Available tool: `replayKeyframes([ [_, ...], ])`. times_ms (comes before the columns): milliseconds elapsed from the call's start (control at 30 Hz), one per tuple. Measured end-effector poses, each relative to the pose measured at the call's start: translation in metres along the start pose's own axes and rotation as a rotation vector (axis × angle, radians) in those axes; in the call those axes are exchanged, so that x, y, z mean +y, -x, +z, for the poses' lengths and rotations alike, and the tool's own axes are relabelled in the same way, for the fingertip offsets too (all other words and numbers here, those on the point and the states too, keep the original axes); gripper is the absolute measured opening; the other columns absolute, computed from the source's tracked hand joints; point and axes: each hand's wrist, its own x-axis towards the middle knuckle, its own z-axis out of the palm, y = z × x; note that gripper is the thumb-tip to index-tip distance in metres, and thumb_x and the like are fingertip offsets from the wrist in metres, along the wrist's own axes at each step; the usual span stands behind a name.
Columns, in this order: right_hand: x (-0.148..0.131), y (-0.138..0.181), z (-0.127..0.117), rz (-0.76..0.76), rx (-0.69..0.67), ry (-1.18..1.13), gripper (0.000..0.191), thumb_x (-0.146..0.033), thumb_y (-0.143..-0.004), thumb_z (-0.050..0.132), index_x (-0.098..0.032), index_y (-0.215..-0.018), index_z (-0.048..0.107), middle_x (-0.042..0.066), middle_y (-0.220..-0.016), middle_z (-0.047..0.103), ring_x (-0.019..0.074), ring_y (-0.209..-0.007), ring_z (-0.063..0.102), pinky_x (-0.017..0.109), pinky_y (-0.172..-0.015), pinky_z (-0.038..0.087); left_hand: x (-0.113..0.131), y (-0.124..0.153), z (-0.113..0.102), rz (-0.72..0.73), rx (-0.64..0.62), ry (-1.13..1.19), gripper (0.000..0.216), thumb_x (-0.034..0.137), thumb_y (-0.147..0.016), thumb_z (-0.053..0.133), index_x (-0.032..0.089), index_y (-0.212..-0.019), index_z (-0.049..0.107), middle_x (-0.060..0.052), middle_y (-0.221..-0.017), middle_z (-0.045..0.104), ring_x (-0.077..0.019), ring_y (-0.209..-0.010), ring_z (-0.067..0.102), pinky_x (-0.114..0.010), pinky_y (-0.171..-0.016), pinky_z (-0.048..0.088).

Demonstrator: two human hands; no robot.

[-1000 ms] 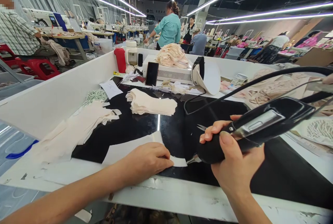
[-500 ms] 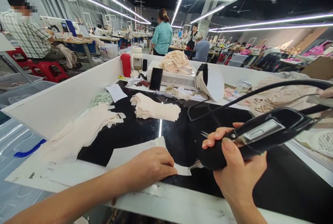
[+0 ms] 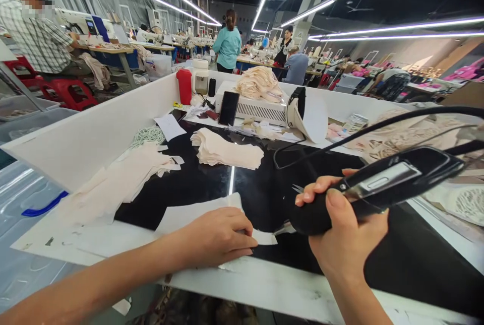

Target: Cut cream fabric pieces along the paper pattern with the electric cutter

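Observation:
Under my left hand lies a pale fabric piece on the black tabletop. The thumb and fingers come together at its near edge, gripping or pressing it. A narrow end of the piece sticks out right of the fingertips. My right hand is wrapped around a black corded hand tool with a silver panel. Its metal tip points left, close to that narrow end; whether they touch I cannot tell. Thin pointed metal blades poke out by my right fingertips; the rest of them is hidden.
A fabric stack lies mid-table, with another pile to the left. Behind stand a phone, a red cup and a white box topped with fabric. A black cable arches over the right side. Co-workers are farther off.
The view has tilted slightly, so the table sits a little higher. My left fingers have shifted slightly at the fabric edge. A person in teal has moved left in the background.

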Motion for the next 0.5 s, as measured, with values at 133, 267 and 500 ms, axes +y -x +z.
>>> replayKeyframes([
  [133, -0.002, 0.001, 0.009, 0.008, -0.001, -0.035, 0.046, -0.034, -0.082, 0.099, -0.028, -0.114, 0.067, -0.007, -0.079, 0.069, 0.0165, -0.057, 0.065, 0.029, -0.052, 0.061, 0.002, -0.002, -0.003, 0.044, 0.031, -0.018, 0.01, 0.021, -0.114, 0.073, 0.017, -0.113, 0.082, -0.008, -0.109, 0.081, -0.0203, -0.1, 0.074, -0.033, -0.097, 0.059],
  [267, 0.002, 0.008, 0.015, 0.014, -0.042, -0.056, 0.046, -0.036, -0.086, 0.098, -0.028, -0.117, 0.066, -0.006, -0.081, 0.069, 0.0158, -0.057, 0.065, 0.031, -0.054, 0.062, 0.003, -0.003, -0.005, 0.058, 0.031, -0.043, 0.011, 0.021, -0.115, 0.071, 0.017, -0.113, 0.082, -0.007, -0.107, 0.08, -0.02, -0.099, 0.072, -0.034, -0.099, 0.059],
  [500, 0.009, 0.013, 0.016, 0.012, -0.083, -0.057, 0.05, -0.042, -0.087, 0.101, -0.028, -0.119, 0.065, -0.007, -0.084, 0.07, 0.0152, -0.059, 0.067, 0.03, -0.057, 0.064, 0.002, -0.002, -0.002, 0.057, 0.042, -0.032, 0.019, 0.022, -0.119, 0.064, 0.018, -0.115, 0.081, -0.006, -0.108, 0.081, -0.0193, -0.096, 0.072, -0.035, -0.103, 0.058],
])
